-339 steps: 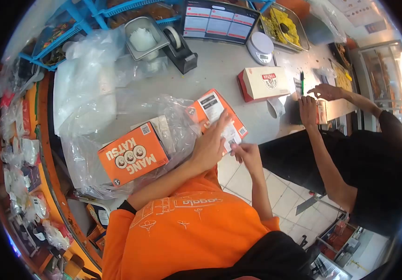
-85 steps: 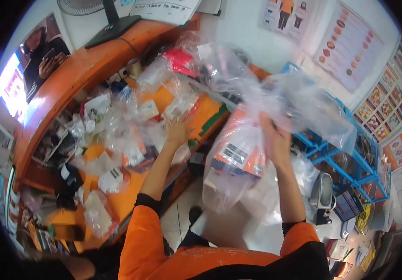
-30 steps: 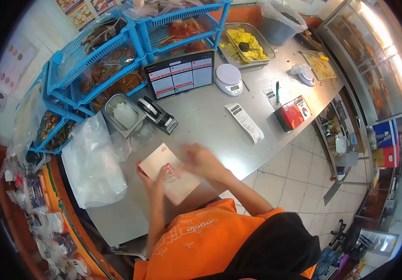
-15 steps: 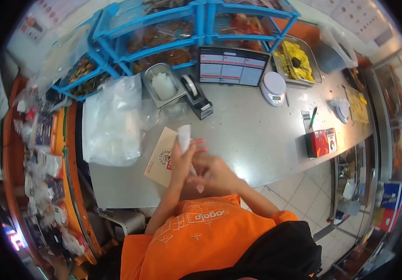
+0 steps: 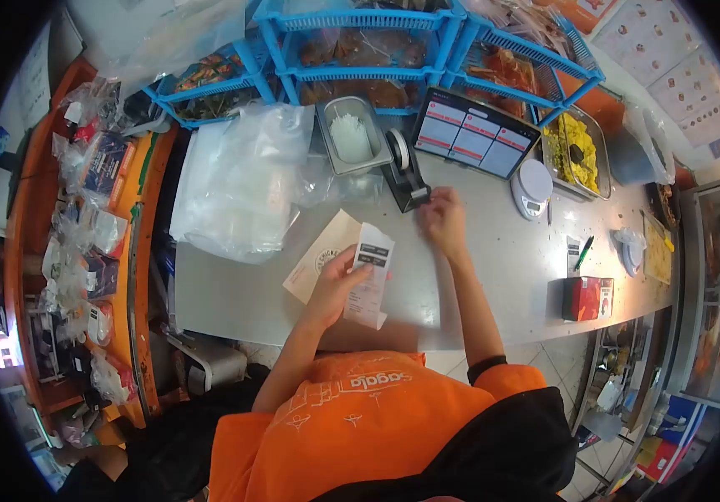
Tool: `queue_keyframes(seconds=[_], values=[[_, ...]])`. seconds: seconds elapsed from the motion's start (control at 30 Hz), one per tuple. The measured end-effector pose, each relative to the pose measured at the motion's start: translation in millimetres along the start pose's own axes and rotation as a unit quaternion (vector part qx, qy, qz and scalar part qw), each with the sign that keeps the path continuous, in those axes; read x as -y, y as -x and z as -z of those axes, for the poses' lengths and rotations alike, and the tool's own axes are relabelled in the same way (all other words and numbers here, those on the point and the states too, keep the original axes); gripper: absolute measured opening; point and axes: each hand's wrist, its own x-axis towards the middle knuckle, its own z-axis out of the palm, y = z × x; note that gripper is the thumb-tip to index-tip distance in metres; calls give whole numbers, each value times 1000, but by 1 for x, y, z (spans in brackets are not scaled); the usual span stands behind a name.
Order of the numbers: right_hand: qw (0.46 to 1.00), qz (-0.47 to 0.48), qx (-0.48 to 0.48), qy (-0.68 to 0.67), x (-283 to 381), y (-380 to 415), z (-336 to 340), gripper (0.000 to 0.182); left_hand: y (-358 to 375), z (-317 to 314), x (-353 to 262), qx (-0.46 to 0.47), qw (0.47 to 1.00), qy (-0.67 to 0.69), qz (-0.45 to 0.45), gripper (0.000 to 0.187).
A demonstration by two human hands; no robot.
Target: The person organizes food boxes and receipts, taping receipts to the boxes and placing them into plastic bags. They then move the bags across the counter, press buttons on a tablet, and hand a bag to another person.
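Observation:
My left hand (image 5: 335, 289) grips a printed paper receipt (image 5: 370, 280), its thumb across the front. Beneath and behind that hand, a brown paper bag (image 5: 316, 251) with a round printed logo lies on the steel counter. My right hand (image 5: 446, 219) has its fingers drawn together at the cutting end of a black tape dispenser (image 5: 411, 181). Whether a strip of tape is between those fingertips is too small to make out.
Clear plastic bags (image 5: 239, 188) are stacked at the left. A steel container (image 5: 350, 134), a tablet (image 5: 475, 134) and a white scale (image 5: 533, 190) stand along the back, below blue baskets (image 5: 360, 74). A red box (image 5: 587, 299) sits near the right front edge.
My right hand has left the paper and moved up and right to the tape dispenser. The receipt, earlier between both hands, is now in my left hand, printed side showing. The view has shifted.

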Motion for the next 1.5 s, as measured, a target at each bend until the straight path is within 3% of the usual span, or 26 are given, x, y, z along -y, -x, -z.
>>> queue_keyframes(seconds=[0.03,0.1,0.17,0.23,0.33,0.4,0.43,0.47,0.5,0.57,0.67,0.73,0.8,0.87,0.93,0.97,1.03,1.07,1.13,1.17,1.23,1.27,1.33,1.43,1.47,1.5], values=[[998,-26,19,59,1,-7,-1,16,0,-4,-4,31,997,-73,-23,38],[991,-53,30,119,8,-6,4,15,0,-4,-5,49,997,-55,-22,39],[979,-156,27,-126,56,-5,29,11,-4,-1,-1,26,996,-61,-56,40],[884,-284,106,-355,107,14,27,14,-8,2,4,11,994,-87,-63,39],[873,-307,89,-368,138,37,-36,20,-3,12,2,15,984,-163,-75,37],[931,-293,-160,-148,107,50,-87,17,7,40,-3,-16,943,-322,-79,23],[931,-294,-159,-148,111,52,-93,17,18,59,-16,-30,919,-393,-5,22],[948,-274,-159,-26,115,55,-99,21,29,75,-30,-43,884,-461,71,23],[951,-250,-157,96,118,56,-104,24,37,86,-39,-44,883,-462,72,23],[959,-213,-143,124,116,58,-103,25,49,102,-50,-76,872,-445,190,29],[967,-135,-115,183,117,59,-87,28,45,122,-38,-30,883,-436,173,36],[952,-214,38,214,126,44,-66,27,48,130,-23,-26,905,-396,151,38],[962,-204,-163,86,110,13,-49,27,53,130,2,-21,926,-356,127,40],[948,-168,-195,186,72,-22,-34,32,57,109,39,-76,967,-211,117,41],[922,-321,54,210,56,-60,-17,30,59,82,60,-89,979,-140,121,40],[922,-321,54,210,52,-60,-6,30,58,72,66,-99,985,-72,121,39],[957,-234,136,-105,43,-65,14,19,56,57,72,-108,984,-32,140,41],[957,-233,137,-104,34,-57,20,19,57,52,71,-118,980,8,161,44],[997,-46,55,-21,17,-27,23,13,56,46,57,-97,978,-19,185,45],[997,-45,58,-21,18,-18,20,13,56,42,51,-76,973,-49,211,47],[992,105,14,62,21,-3,13,13,56,36,41,-72,967,-53,238,42],[993,102,17,63,19,-7,12,13,55,34,40,-66,960,-59,266,38],[985,28,123,122,13,-27,13,11,51,47,53,-42,958,-15,282,38],[952,22,207,224,6,-31,26,5,50,46,49,-17,945,26,326,36],[971,70,149,175,31,-22,36,5,48,44,44,-19,937,31,348,37],[984,-23,151,89,68,-6,45,6,47,44,43,-15,937,28,348,37]])
